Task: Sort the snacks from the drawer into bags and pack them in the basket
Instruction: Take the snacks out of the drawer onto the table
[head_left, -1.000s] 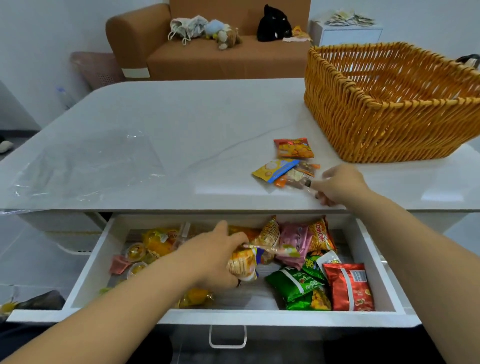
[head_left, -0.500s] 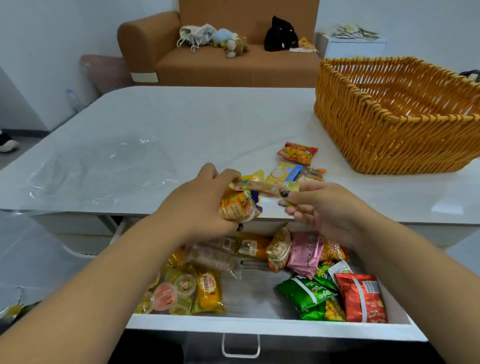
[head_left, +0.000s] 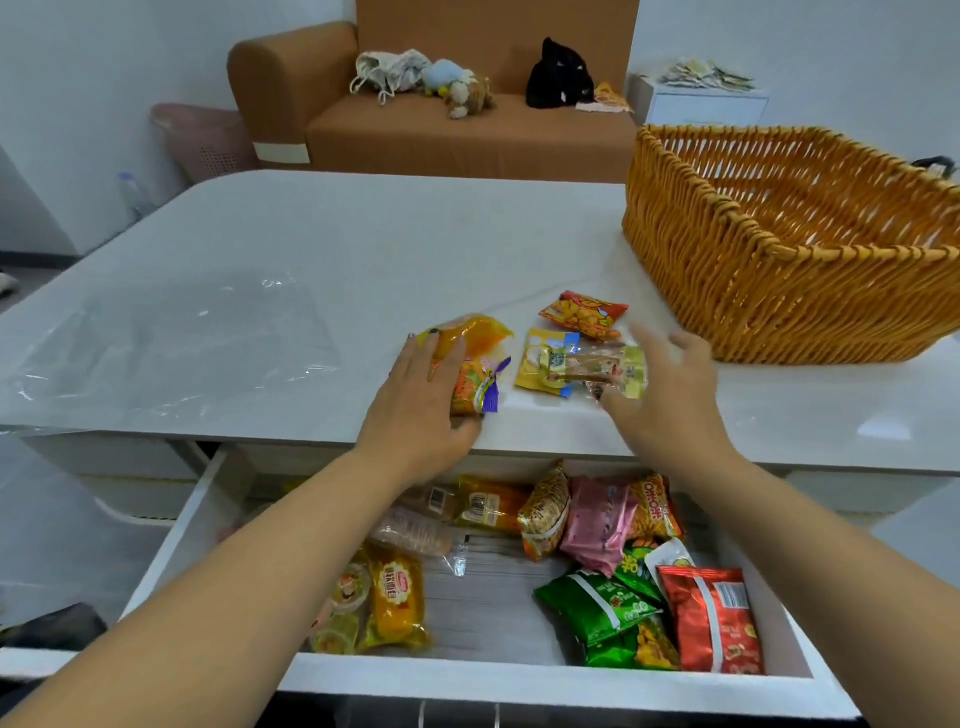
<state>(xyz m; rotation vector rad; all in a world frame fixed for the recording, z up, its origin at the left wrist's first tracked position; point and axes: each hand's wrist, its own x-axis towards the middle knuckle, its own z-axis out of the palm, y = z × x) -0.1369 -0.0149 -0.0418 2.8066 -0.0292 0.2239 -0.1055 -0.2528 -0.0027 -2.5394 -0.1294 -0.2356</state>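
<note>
Leftmost, a sheet of clear plastic bags (head_left: 171, 343) lies flat on the white tabletop (head_left: 363, 249), well apart from everything else. Next comes the left hand (head_left: 421, 405), palm down with straight fingers (head_left: 413, 358) pressing on two orange-yellow snack packets (head_left: 475, 364) near the tabletop's front edge; one packet has a purple end. Just to their right a small heap of snacks rests on the tabletop: a yellow-and-blue packet (head_left: 540, 358), a long clear-wrapped stick snack (head_left: 597, 366) lying across it, and a red-orange packet (head_left: 584, 314) behind them. The right hand (head_left: 670, 395) sits beside this heap with its fingers spread and relaxed; its thumb side is at the stick snack, though whether it touches is unclear because of blur. Farther right, the wicker basket (head_left: 769, 291) stands on the tabletop with nothing visible inside. Below the tabletop the drawer (head_left: 519, 675) is pulled out: jelly cups (head_left: 343, 608) and a yellow cake pack (head_left: 397, 597) at its left, pink (head_left: 597, 525), green (head_left: 597, 605) and red (head_left: 717, 618) packets crowded at its right.
</note>
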